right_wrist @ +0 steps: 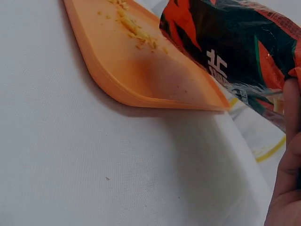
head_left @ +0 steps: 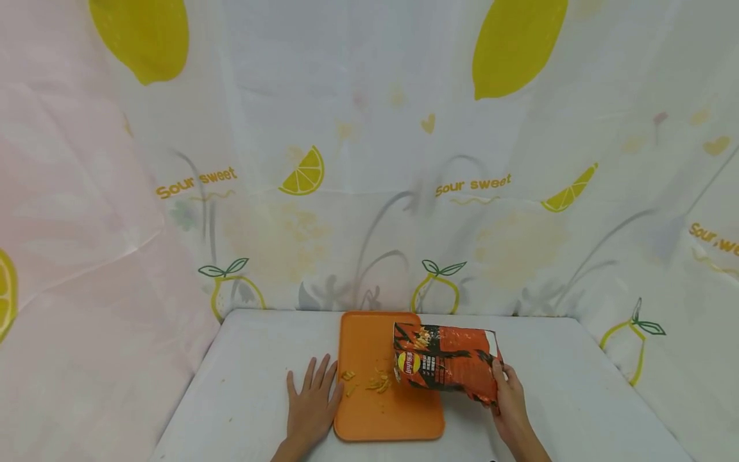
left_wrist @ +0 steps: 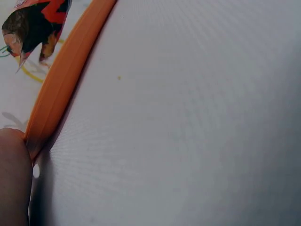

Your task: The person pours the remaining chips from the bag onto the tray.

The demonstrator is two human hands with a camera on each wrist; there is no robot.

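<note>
My right hand [head_left: 509,399] grips the right end of a red and black Lay's chip bag [head_left: 462,369]. The bag lies sideways over the right part of an orange tray [head_left: 387,423], its left end above the tray. Yellow stick-shaped chips [head_left: 379,383] are scattered on the tray's middle and left side. In the right wrist view the fingers curl against the crinkled bag [right_wrist: 225,47], close to the tray's corner. My left hand [head_left: 312,405] rests with spread fingers at the tray's left edge, its thumb against the rim.
A white-covered table [head_left: 242,378] carries the tray, with small crumbs [left_wrist: 119,78] on its cloth. Behind it and at both sides hangs a curtain [head_left: 369,244] printed with lemons.
</note>
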